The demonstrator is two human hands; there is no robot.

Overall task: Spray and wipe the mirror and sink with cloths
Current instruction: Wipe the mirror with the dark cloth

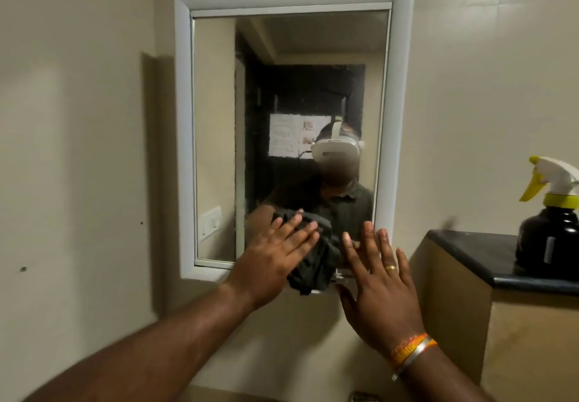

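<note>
A white-framed mirror hangs on the beige wall. My left hand lies flat with straight fingers on a dark grey cloth, pressing it against the mirror's lower part. My right hand, fingers straight and spread, is held up at the mirror's bottom right corner, beside the cloth; it holds nothing. A ring and wristbands are on that hand and wrist. The sink is out of view.
A black spray bottle with a white and yellow trigger head stands on a dark-topped ledge at the right. The mirror reflects a person wearing a white headset. A sign is partly visible at the top right of the wall.
</note>
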